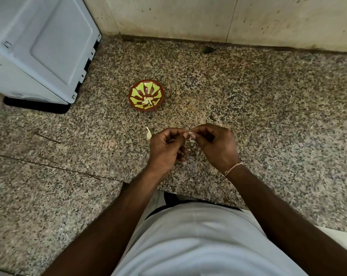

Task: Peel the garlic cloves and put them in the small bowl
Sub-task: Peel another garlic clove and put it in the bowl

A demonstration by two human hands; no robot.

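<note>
White shirt (198, 242) lowest in frame. Both hands over speckled worktop (268, 116): left hand (166, 148) and right hand (214, 144) each pinch the same garlic clove (190, 133) with curled fingers, skin scraps (189, 145) below. Small bowl (146, 95) beyond, peeled cloves (148, 101) inside. Loose clove (148, 134) just left of left hand.

A speckled granite counter (268, 108) spreads beneath and beyond the hands, dimly and evenly lit. Farther back, a stained pale tiled wall (208, 16) rises, and a white appliance (39, 46) sits off to their far left.
</note>
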